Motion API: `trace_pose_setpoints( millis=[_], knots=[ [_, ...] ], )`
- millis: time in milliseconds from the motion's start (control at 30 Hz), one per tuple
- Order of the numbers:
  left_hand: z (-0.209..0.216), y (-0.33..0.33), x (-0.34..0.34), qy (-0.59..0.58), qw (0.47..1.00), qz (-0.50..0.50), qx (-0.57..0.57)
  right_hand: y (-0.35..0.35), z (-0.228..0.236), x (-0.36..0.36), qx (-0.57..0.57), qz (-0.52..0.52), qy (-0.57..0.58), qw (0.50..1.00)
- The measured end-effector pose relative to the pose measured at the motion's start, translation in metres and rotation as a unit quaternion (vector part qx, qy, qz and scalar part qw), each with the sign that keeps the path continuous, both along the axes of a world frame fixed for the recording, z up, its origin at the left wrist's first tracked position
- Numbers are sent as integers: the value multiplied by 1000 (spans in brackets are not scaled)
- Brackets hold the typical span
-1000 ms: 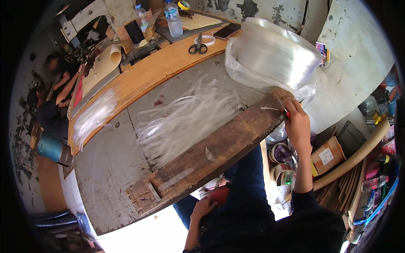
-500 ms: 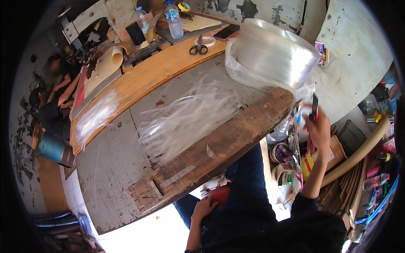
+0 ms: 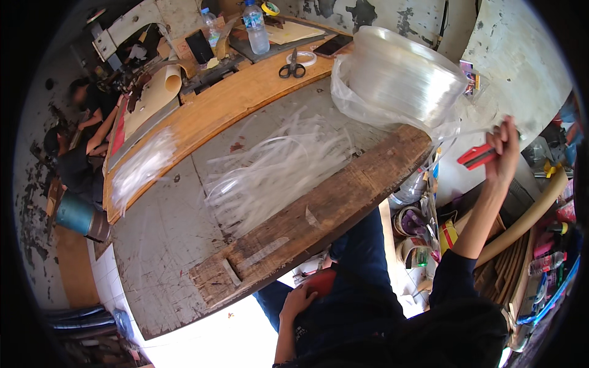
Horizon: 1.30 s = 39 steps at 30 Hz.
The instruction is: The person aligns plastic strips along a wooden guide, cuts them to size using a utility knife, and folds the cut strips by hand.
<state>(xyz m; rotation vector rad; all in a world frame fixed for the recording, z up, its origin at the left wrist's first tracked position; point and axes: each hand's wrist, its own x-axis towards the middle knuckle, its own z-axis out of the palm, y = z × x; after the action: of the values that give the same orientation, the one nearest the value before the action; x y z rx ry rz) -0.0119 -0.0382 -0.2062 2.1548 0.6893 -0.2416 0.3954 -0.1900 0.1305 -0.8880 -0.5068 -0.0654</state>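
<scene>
- table edge: the grey table [image 3: 153, 276] has a curved outer edge on the left and a scratched surface showing between that edge and the strips.
- near edge: a worn wooden board [image 3: 368, 178] lies along the side closest to the person, its right end just beside the bagged roll.
- far edge: an orange wooden plank [image 3: 245, 101] bounds the back of the table; black scissors [image 3: 292, 70] and a white tape ring [image 3: 305, 59] lie on it.
- room to move: the right hand [image 3: 503, 150] is raised past the board's right end, well apart from the heap, with a cardboard tube [image 3: 524, 218] below it.
- right grip: fingers closed around a red and black hand tool [image 3: 477, 157], handle end pointing left.
- left grip: the left hand [image 3: 299, 300] rests at the lap against a red object [image 3: 321, 282]; whether it grips cannot be told.
- strip: a thin pale strip [image 3: 470, 131] spans from the roll's side toward the right hand; its hold there is unclear.
- stock: the clear roll [image 3: 408, 76] is broad, glossy, tilted, partly in a crumpled bag [image 3: 353, 107].
- cut strips: a loose, translucent heap [image 3: 276, 175] lies mid-table, roughly aligned, ends uneven.
</scene>
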Motion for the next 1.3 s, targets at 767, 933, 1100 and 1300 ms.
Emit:
trace_pose_setpoints(
  millis=[767, 933, 1100, 1300],
  knots=[
    [232, -45, 96, -380, 915, -90, -103, -10, -78, -171, -285, 202, -36, 936],
    [225, -51, 101, -403, 896, -140, -128, -7, -81, -173, -299, 208, -48, 930],
    [248, -30, 80, -395, 915, -40, -74, 9, -56, -152, -414, 176, -214, 867],
    [276, 2, 57, -362, 920, 116, 99, 60, -12, -134, -482, 106, -367, 789]
  ],
)
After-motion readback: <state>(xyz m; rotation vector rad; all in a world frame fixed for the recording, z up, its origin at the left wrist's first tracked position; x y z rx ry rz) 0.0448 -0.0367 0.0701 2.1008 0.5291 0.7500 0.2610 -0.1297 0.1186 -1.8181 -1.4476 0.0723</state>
